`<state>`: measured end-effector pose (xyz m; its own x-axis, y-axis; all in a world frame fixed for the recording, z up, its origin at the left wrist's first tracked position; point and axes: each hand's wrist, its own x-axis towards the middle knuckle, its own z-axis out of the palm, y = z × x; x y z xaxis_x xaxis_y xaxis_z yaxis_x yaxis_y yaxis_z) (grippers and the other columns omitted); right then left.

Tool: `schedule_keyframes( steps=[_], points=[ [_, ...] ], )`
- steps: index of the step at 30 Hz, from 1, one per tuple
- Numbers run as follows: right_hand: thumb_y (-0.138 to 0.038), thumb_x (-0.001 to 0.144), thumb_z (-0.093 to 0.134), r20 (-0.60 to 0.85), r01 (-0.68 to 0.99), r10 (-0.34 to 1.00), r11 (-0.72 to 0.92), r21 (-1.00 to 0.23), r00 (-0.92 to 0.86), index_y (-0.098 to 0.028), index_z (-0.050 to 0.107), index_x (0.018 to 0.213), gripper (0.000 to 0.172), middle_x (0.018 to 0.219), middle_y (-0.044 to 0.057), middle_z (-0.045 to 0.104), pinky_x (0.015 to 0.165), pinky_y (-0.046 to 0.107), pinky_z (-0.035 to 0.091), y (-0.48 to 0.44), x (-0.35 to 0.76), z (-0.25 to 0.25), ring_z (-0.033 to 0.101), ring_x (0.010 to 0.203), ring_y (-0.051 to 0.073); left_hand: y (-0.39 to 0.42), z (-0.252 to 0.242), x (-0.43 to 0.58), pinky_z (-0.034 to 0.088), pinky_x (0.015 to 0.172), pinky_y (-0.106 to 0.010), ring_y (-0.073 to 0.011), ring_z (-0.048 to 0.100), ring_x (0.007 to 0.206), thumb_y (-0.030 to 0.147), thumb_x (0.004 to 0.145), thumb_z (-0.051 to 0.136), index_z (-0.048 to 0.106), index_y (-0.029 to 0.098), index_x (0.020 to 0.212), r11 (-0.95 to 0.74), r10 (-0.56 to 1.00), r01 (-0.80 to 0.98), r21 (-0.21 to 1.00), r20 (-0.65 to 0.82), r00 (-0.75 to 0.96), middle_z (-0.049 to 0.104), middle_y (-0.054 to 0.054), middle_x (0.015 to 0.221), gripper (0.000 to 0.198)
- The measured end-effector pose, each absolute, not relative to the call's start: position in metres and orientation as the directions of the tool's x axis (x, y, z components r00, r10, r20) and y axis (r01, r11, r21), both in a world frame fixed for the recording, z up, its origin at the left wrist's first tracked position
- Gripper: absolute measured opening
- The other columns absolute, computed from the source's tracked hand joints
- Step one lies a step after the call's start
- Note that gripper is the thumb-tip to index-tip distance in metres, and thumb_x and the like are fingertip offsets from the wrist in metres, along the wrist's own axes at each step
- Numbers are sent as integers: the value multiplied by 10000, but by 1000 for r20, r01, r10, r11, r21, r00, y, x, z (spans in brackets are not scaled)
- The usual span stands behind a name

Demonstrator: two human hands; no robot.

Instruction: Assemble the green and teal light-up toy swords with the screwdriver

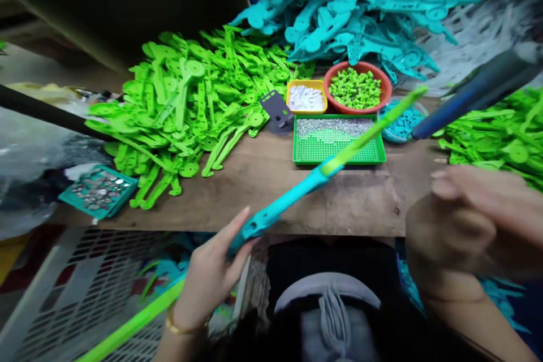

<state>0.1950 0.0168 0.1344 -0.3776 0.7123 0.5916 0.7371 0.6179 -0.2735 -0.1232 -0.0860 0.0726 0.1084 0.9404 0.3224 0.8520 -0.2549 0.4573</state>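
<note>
My left hand [216, 271] grips a long narrow plastic part [288, 195], teal in the middle with a bright green arm at its upper end. The part slants up to the right over the table edge, and its green tip passes in front of a green tray [339, 161]. Another green length behind my wrist seems to belong to it. My right hand [462, 220], smeared by motion, is raised at the right with nothing discernible in it. Above it, a blurred blue-black rod-shaped tool [470, 90] slants down to the left.
Heaped green plastic parts [186, 96] cover the left; teal parts [356, 5] pile up behind. A red bowl [386, 93], yellow tray [289, 103] and teal-filled bowl [403, 119] hold small pieces. A teal tray of metal bits [102, 189] stands left, above a white crate [46, 305].
</note>
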Motion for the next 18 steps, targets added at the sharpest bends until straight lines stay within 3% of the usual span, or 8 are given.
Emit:
schedule_keyframes(
  steps=[2,3,5,7,8,13,18],
  points=[
    [-313,962,313,754,742,656,500,-447,11,-277,489,1288,373,982,102,626,829,478,474,68,174,118,600,935,259,-109,68,-149,579,798,-306,-242,715,966,375,836,661,447,313,1414,-100,938,879,467,340,-74,697,-36,1198,619],
    [-323,960,349,715,726,699,484,-489,16,-232,508,1263,354,1042,115,630,820,442,488,99,157,109,606,943,242,-118,66,-157,584,784,-315,-251,719,951,407,819,677,495,304,1375,-39,933,878,477,332,-138,707,-40,1176,594],
    [-299,955,383,499,724,851,447,-525,-163,-159,577,1160,314,1066,129,652,827,380,496,164,118,90,618,940,210,-130,63,-166,589,711,-312,-250,732,867,450,797,688,559,280,1296,47,928,853,519,293,-229,732,-44,1103,542],
    [-232,941,401,218,812,915,401,-423,-339,-135,618,1106,289,1113,131,665,895,339,467,216,81,75,616,1004,189,-136,60,-166,579,621,-288,-222,732,756,445,808,674,575,272,1249,107,929,806,582,231,-290,750,-30,1016,484],
    [-210,913,447,163,831,921,389,-398,-354,-120,643,1071,267,1116,147,670,906,347,455,235,66,69,613,1026,206,-137,59,-165,574,605,-280,-210,727,735,432,816,669,572,269,1240,132,927,781,611,204,-316,749,-27,996,465],
    [-256,852,514,28,882,932,352,-314,-362,-12,687,953,316,944,217,685,783,330,431,267,33,56,653,873,210,-138,55,-162,545,913,-376,-256,643,1121,327,820,672,609,226,1145,113,901,730,674,240,-361,649,-103,1233,347],
    [-296,816,530,111,852,887,462,-244,-449,63,712,866,406,777,252,665,608,350,354,280,45,53,586,641,170,-138,50,-164,560,877,-330,-216,687,1011,267,821,657,558,205,1244,125,837,699,704,304,-455,690,-90,1146,438]
  ],
)
